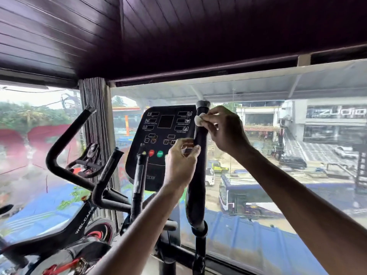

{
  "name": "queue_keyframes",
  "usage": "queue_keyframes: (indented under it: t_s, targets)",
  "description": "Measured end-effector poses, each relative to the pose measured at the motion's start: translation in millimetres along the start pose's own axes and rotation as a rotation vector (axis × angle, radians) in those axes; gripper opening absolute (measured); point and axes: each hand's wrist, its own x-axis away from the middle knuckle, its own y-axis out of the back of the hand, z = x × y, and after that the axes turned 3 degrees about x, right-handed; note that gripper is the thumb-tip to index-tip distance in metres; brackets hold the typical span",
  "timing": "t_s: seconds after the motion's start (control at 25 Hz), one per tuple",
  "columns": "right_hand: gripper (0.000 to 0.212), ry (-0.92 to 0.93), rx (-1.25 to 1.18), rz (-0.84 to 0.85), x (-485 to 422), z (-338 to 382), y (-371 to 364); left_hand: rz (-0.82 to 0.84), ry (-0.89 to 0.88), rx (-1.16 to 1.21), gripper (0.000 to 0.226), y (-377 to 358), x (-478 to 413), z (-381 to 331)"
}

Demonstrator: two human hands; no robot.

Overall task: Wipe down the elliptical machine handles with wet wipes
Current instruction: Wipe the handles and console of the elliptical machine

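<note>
The elliptical's right black handle [198, 175] rises upright in the middle of the view, ending in a grey cap. My right hand [224, 130] pinches a small white wet wipe [199, 119] against the handle just under the cap. Lower down, my left hand [181, 161] grips the same handle, fingers curled around it. The left handle [65, 139] is a bent black bar at the left, untouched. Between them stands the black console [160, 139] with red and green buttons.
A shorter inner grip [140, 175] stands in front of the console. An exercise bike [79, 225] marked WELCARE sits at the lower left. Large windows close off the space right behind the machines, and a dark slatted ceiling hangs low overhead.
</note>
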Motion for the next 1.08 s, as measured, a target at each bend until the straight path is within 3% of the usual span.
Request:
queue_keyframes:
  t_s: [0.36,0.48,0.64,0.88,1.08]
  targets:
    - [0.013,0.179,0.033,0.025,-53.3,-30.3,-0.5,-0.041,0.027,0.061,0.020,0.8,15.8,3.9]
    - [0.009,0.276,0.013,0.145,-62.6,-27.9,-1.5,-0.032,0.049,0.069,0.020,2.9,22.4,-1.3]
    - [0.008,0.215,0.020,0.145,-72.6,-22.8,-1.9,-0.025,0.055,0.054,0.021,5.7,28.2,-2.9]
    - [0.013,0.397,-0.128,0.483,-32.1,0.5,17.4,-0.059,0.089,0.078,0.019,10.0,38.7,6.4]
    - [0.012,0.248,-0.028,0.217,-49.6,-19.1,15.2,-0.061,0.103,0.080,0.019,7.4,42.0,5.2]
